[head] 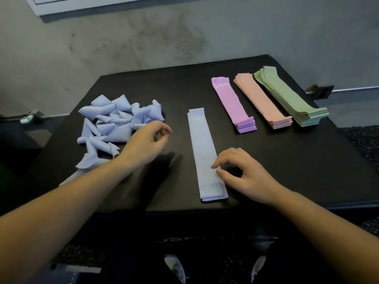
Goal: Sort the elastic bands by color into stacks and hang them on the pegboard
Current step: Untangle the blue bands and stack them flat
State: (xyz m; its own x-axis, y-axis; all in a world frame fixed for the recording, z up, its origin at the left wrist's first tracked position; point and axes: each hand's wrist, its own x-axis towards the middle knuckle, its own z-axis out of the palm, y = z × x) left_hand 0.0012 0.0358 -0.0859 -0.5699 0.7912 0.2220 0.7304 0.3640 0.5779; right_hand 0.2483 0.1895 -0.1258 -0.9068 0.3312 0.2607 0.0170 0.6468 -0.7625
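Observation:
A loose heap of twisted light-blue bands (114, 124) lies on the left of the black table (287, 160). A flat stack of light-blue bands (202, 144) runs down the middle. Further right lie a purple stack (231, 103), a pink stack (260, 99) and a green stack (287, 95), side by side. My left hand (145, 144) hovers beside the heap with fingers loosely curled, holding nothing. My right hand (244, 173) touches the right edge of the blue stack near its front end with its fingertips.
A grey concrete wall rises behind the table, with a pale panel (82, 5) at the top. A metal rail with a dark bracket (322, 91) runs along the wall at right. The table's front edge is close to my body.

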